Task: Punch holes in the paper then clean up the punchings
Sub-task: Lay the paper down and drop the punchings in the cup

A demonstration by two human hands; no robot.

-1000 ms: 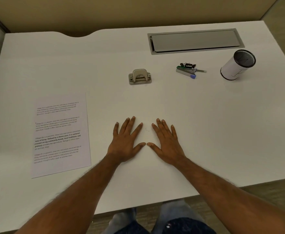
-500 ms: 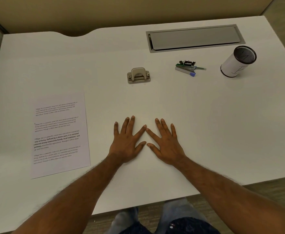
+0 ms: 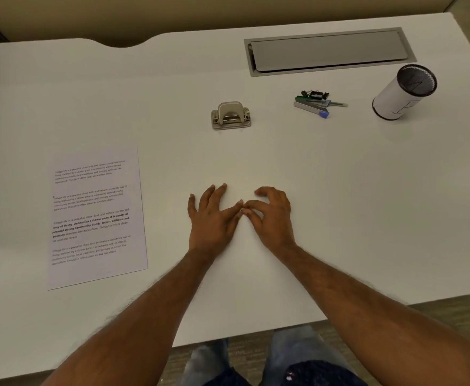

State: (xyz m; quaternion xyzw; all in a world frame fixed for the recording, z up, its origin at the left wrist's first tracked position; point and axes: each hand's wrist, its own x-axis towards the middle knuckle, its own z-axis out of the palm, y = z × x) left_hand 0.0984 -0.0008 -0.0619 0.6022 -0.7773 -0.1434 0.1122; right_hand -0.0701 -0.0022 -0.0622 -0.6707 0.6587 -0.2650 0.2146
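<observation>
The printed text on the paper (image 3: 96, 215) is reading too small to make out. The clutter (image 3: 315, 101) beyond the hole punch (image 3: 230, 116) is blurring together. The right hand (image 3: 272, 215) is hiding its curled fingertips' contact with the table.

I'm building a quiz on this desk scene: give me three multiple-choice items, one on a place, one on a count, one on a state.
1. Where does the printed white paper sheet lie?
A. left of both hands
B. under the punch
C. beside the cup

2. How many text paragraphs show on it?
A. two
B. four
C. six

3. What holds the silver metal hole punch?
A. left hand
B. right hand
C. nothing

Key: 1 A, the sheet lies left of the left hand; 2 B, four blocks of print show; 3 C, the punch stands alone beyond both hands, the right hand curled on the white desk.
</observation>
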